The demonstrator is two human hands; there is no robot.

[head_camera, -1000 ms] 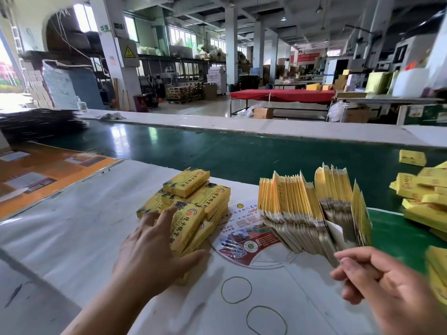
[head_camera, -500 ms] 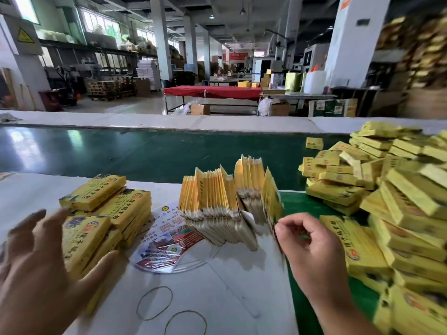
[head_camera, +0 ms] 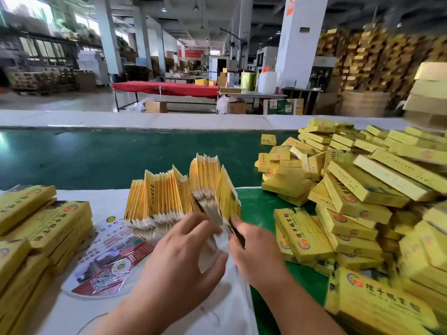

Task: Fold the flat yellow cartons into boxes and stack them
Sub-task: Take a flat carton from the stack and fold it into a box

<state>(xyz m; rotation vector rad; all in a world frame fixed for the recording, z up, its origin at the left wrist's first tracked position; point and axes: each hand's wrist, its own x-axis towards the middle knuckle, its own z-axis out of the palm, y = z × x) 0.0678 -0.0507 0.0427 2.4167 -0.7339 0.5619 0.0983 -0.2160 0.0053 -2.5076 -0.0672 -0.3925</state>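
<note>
Now, step in hand: picking one flat carton off the right end of the fanned flat yellow cartons (head_camera: 174, 197), judged from where both hands meet.
Flat cartons: they stand on edge in a fan on the white sheet (head_camera: 72, 310), just short of the green belt (head_camera: 96, 155).
Right hand (head_camera: 256, 250): its fingers curl at the rightmost carton's lower edge and seem to pinch it; the fingertips themselves are hidden behind the hand.
Left hand (head_camera: 183, 257): its fingers are loosely bent and narrow around a white flap (head_camera: 217, 247) at the foot of the fan; whether that flap belongs to the same carton cannot be told.
Next move: likely calls for drawing that one carton clear without dragging its neighbours, then squeezing it open and tucking the end flaps.
Finished stack, left: folded boxes (head_camera: 46, 226) lie piled flat just beside a printed round card (head_camera: 111, 257).
Heap, right: many more folded yellow boxes (head_camera: 350, 204) lie loosely on the green surface, near the right hand.
Containers: none holds the cartons; a white jerrycan (head_camera: 267, 82) stands on a far table, its contents unseen.
Farther out: a red-covered table (head_camera: 167, 88) and stacked goods along the right wall.
</note>
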